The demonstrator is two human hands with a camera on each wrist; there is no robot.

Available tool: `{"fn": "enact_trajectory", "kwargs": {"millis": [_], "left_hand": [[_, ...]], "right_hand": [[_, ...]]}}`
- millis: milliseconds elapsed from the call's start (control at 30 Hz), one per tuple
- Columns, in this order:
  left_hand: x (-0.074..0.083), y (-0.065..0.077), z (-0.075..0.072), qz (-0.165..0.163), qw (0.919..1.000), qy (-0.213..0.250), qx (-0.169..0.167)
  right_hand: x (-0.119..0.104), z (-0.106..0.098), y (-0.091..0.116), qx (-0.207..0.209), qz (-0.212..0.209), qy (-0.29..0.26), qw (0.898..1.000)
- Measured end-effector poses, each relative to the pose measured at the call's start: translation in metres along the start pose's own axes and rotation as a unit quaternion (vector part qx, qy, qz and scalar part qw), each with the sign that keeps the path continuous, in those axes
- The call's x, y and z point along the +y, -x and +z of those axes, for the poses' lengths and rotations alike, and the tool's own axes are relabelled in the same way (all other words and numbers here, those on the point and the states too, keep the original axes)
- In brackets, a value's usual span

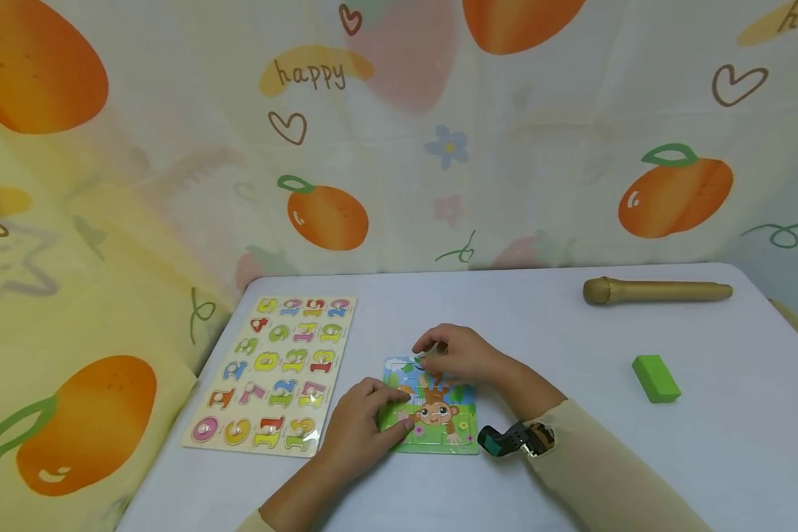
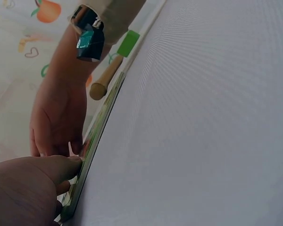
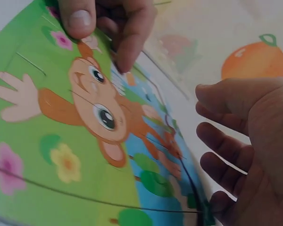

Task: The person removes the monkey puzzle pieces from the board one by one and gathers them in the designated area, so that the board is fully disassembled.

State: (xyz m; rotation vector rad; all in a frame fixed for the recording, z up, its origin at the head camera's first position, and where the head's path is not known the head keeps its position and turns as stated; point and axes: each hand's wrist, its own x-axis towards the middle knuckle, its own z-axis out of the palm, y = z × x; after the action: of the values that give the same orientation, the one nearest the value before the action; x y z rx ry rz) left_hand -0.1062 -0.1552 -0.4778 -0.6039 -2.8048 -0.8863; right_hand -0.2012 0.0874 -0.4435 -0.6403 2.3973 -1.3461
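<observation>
A jigsaw puzzle board point(image 1: 437, 414) with a smiling monkey, flowers and trees lies flat on the white table. My left hand point(image 1: 357, 425) rests at its left side, thumb and fingertips touching the picture. In the right wrist view, the left thumb point(image 3: 79, 21) presses near the monkey's raised hand. My right hand point(image 1: 464, 355) is over the puzzle's far edge with its fingers point(image 3: 221, 136) loosely bent and nothing visible between them. Seams between the pieces show across the monkey, and the left hand covers part of the left side.
Left of the puzzle lies a board of colourful numbers point(image 1: 273, 377). A green block point(image 1: 656, 378) sits to the right, and a wooden stick with a rounded head point(image 1: 658, 290) lies near the back edge. Behind the table point(image 1: 519, 318) hangs a fruit-patterned cloth point(image 1: 539, 148).
</observation>
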Motion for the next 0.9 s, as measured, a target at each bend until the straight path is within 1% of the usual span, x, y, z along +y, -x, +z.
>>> {"fn": "enact_trajectory", "kwargs": {"millis": [133,267,333,433,567,667,800,900], "left_hand": [[0.001,-0.001,0.000,0.003,1.0000,0.004,-0.001],[0.002,-0.001,0.000,0.005,1.0000,0.002,0.003],[0.001,-0.001,0.000,0.003,1.0000,-0.002,0.004],[0.001,0.000,-0.001,-0.001,1.0000,-0.005,0.004],[0.001,0.000,-0.002,-0.007,1.0000,-0.003,-0.002],[0.001,0.000,-0.003,-0.012,0.9999,-0.003,-0.007],[0.002,0.000,-0.003,-0.017,0.9998,0.000,-0.011],[0.002,0.000,-0.002,-0.017,0.9998,0.001,-0.012]], "right_hand": [[0.002,0.004,0.000,-0.005,-0.013,0.024,1.000],[0.005,0.007,0.000,-0.002,-0.048,0.068,0.997],[0.005,0.007,0.000,-0.004,-0.059,0.086,0.995],[0.004,0.009,0.000,-0.009,-0.060,0.111,0.992],[0.001,0.011,0.001,-0.012,-0.048,0.133,0.990],[0.001,0.012,0.001,-0.011,-0.045,0.150,0.988],[0.001,0.014,0.002,-0.008,-0.053,0.171,0.984],[0.000,0.012,0.003,-0.010,-0.059,0.175,0.983]]}}
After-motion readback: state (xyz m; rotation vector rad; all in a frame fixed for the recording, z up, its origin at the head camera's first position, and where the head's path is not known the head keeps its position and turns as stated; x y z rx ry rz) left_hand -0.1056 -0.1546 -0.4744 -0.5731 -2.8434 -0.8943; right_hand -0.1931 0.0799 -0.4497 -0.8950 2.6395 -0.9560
